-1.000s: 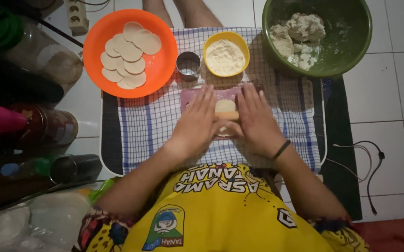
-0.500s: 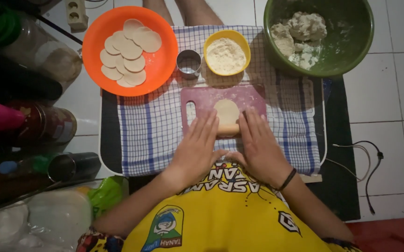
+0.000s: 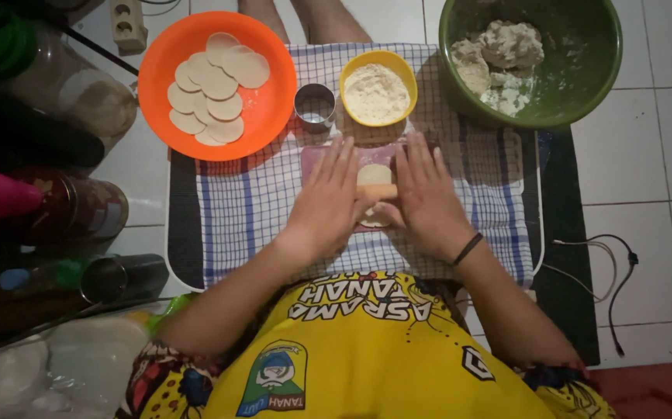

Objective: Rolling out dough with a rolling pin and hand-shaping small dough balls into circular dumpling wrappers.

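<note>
Dim light falls on a white tiled floor (image 3: 661, 140).

The view is moderately lit from overhead, brightest on the white floor tiles (image 3: 661, 147) at the right and the orange plate (image 3: 274, 109), while the left edge falls into deep shadow where dark bottles (image 3: 25, 140) lose detail. Soft shadows lie under both hands on the checked cloth (image 3: 243, 209). Focus is fairly sharp centrally; the near lower-left corner is blurred, with mild wide-angle bending at the edges.

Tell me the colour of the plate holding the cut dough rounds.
Orange: the round plate at upper left, clearest in the head view.
</note>
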